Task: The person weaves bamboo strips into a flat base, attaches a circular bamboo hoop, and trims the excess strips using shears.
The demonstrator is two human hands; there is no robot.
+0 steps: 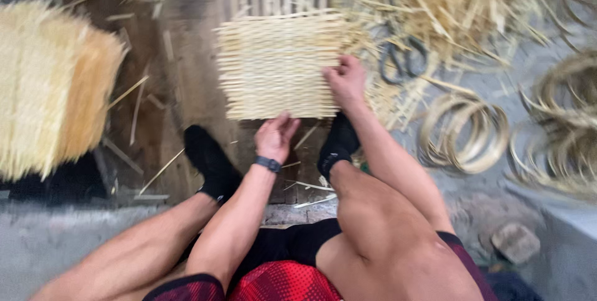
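Seated person, head view looking down over bare knees and black socks. Woven bamboo mat (280,64), pale yellow, roughly square, lies flat on the dark wooden board (193,83) at about 12 o'clock from the lap, just beyond the feet. Loose strip ends stick out past its far edge.

Left hand (275,138): at the mat's near edge, 6 o'clock side of the mat. Fingers curled loosely, tips touching the edge strips; looks like a light pinch on the rim, but motion blur hides whether anything is truly clamped. Dark wristband (267,164) on that wrist.

Right hand (346,82): on the mat's right edge, 3 o'clock side. Palm down, fingers half bent and pressed onto the weave and its fringe. Not a fist, not spread flat. Cannot tell if a single strip is gripped between the fingers.

Right foot in a black sock (337,142) sits just beside the mat's near right corner, by the right forearm. Left sock (210,161) is at 7 o'clock from the mat, apart from it.

Surroundings: stack of finished woven mats (53,83) at 9 o'clock. Heap of loose bamboo strips (448,2) at 1 to 2 o'clock. Dark-handled scissors (401,58) lying at the heap's edge, near the right hand. Coils of bent bamboo hoops (466,133) at 3 o'clock, more further right.
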